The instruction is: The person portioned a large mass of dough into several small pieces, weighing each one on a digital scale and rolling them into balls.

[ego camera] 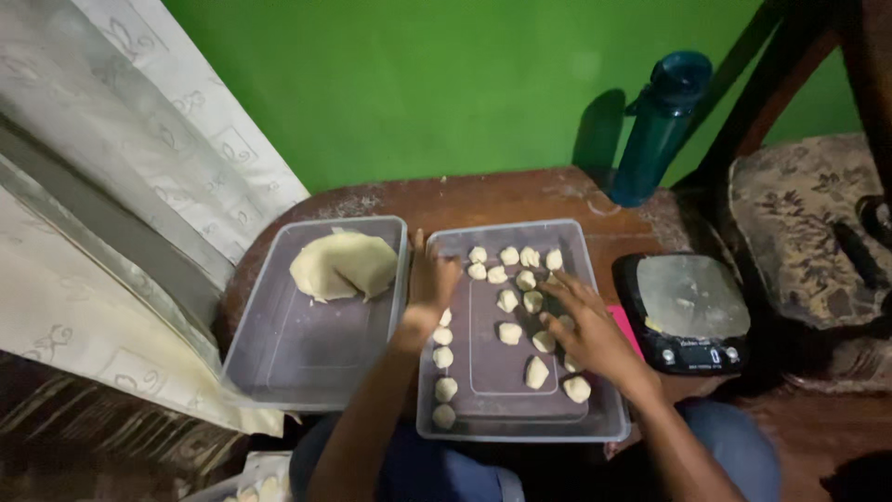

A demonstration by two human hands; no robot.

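A clear plastic tray (pixel 595 423) in front of me holds several small pale dough pieces (pixel 509 332). My left hand (pixel 431 284) rests flat on this tray's left edge, fingers pointing away from me. My right hand (pixel 583 327) reaches over the tray with fingers spread and tips down among the pieces near the middle right; I cannot tell if it pinches one. A second clear tray (pixel 307 358) to the left holds one large lump of dough (pixel 344 265) at its far end.
Both trays sit on a round wooden table (pixel 492 195) against a green wall. A black digital kitchen scale (pixel 689 311) stands to the right. A teal water bottle (pixel 660 125) stands at the back right. A pale curtain (pixel 121 204) hangs at the left, a cushioned chair (pixel 808 232) at the right.
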